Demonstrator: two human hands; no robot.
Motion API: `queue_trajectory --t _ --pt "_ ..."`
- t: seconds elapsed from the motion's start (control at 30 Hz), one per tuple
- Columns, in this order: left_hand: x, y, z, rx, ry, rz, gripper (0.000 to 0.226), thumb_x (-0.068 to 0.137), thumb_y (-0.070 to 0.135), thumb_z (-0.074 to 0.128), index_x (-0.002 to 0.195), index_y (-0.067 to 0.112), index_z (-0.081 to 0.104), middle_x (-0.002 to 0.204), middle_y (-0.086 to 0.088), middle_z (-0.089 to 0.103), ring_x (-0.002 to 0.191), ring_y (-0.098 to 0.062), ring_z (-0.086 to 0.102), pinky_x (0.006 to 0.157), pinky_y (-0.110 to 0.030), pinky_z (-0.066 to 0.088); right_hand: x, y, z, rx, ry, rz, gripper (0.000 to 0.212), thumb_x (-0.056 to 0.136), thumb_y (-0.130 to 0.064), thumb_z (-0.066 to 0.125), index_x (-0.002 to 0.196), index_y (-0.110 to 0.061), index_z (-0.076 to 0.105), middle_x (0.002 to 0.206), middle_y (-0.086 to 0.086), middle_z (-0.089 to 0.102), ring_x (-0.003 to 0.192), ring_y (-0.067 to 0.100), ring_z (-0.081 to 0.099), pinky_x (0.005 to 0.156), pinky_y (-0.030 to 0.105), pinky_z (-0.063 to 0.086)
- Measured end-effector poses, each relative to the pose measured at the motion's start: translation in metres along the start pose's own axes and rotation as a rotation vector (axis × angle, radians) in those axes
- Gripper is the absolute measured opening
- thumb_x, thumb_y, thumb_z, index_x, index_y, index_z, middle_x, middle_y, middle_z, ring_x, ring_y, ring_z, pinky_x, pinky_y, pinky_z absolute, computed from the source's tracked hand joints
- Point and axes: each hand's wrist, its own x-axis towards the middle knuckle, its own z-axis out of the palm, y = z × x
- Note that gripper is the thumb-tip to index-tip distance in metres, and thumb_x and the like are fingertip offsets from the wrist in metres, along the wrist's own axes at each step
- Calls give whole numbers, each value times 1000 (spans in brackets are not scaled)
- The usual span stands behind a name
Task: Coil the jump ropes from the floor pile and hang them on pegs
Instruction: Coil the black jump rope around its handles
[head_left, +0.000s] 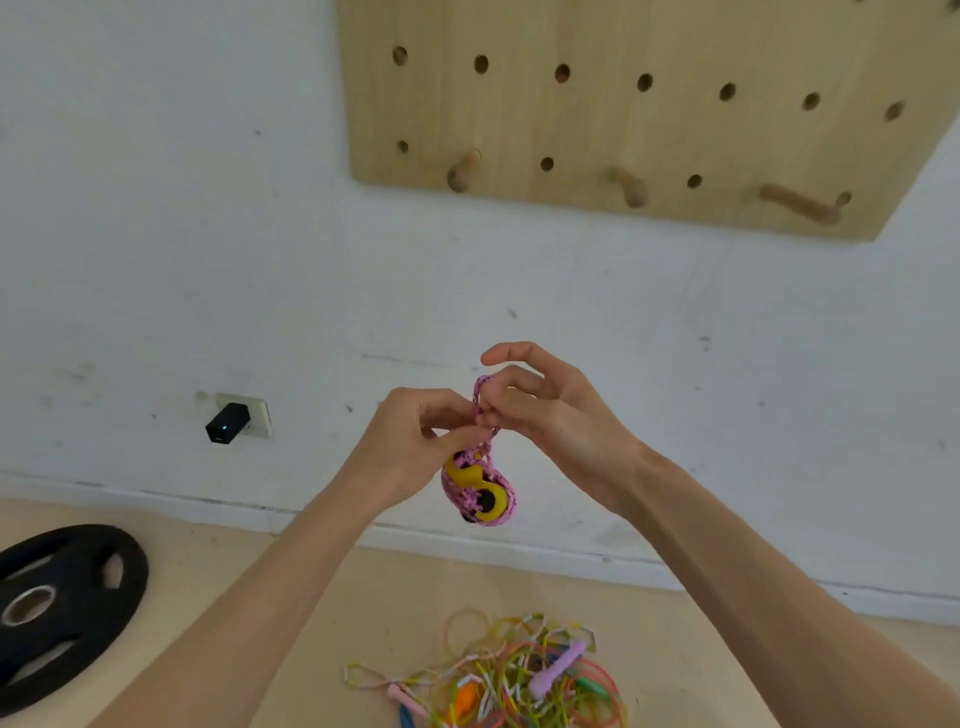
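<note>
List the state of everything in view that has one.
Pink rope, coiled round its yellow handles, held up.
Left grip, pinching the pink rope.
Right grip, pinching its top loop.
Pegs, three, all bare.
Rope pile, tangled on the floor.
Weight plate, flat on the floor.
Charger, plugged in, light on.

2 hands (410, 447), 1 coiled pink rope (480, 491), 3 pegs (464, 171), 1 pegboard (675, 31), 1 rope pile (519, 675), 1 weight plate (62, 603), 1 wall adapter (227, 423)

Bare left grip (410, 441), bare right grip (550, 410)
</note>
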Motion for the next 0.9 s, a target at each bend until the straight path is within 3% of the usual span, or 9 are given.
queue_trajectory --t 0.17,0.27,0.37,0.5,0.6,0.67,0.77,0.9 --pt "31 31 -29 -76 176 45 1 95 10 72 94 10 73 85 3 81 82 -12 77 74 -18 58 32 -41 -1 -258 112 -143 25 98 -12 72 121 -19 68 92 0 77 87 17 76 93 30 58" --pt "48 52 -44 -103 243 77 4 96 13 71 97 9 72 85 4 81 80 -11 77 69 -13 55 48 -56 1 -294 195 -167 18 94 -11 76 111 -11 72 93 5 80 91 16 78 84 20 57" --pt "66 73 -55 -100 240 109 5 96 15 71 99 12 74 86 3 80 80 -11 76 68 -14 54 66 -72 2 -277 287 -197 10 93 -7 75 103 -5 76 89 8 80 85 14 78 80 20 59" --pt "86 92 -76 -136 163 94 11 98 32 70 99 24 78 85 8 78 78 -3 70 66 -11 51 88 -98 2 -213 339 -232 9 98 -13 71 105 -14 77 80 7 76 69 12 69 78 26 63" --pt "102 101 -87 -116 202 102 15 101 33 65 95 25 76 80 9 74 73 -1 66 66 -8 49 102 -109 4 -324 373 -265 8 100 -22 70 99 -28 76 74 -2 73 72 8 65 74 23 58" --pt "111 105 -88 -117 277 138 14 102 30 64 94 25 75 81 7 75 74 -1 67 67 -9 50 109 -111 6 -375 439 -296 6 99 -24 70 98 -26 76 79 -1 75 76 10 66 74 25 56" --pt "122 109 -85 -157 364 179 13 102 29 65 98 23 76 86 9 77 83 -3 70 74 -16 52 115 -109 10 -282 492 -348 5 95 -18 74 95 -21 78 80 -6 77 74 4 69 71 16 55" --pt "138 111 -84 -241 491 116 8 98 35 69 99 31 76 101 10 76 98 -7 70 87 -25 53 121 -102 10 -168 504 -335 6 92 -17 78 97 -20 78 83 -9 79 77 3 74 68 9 52"
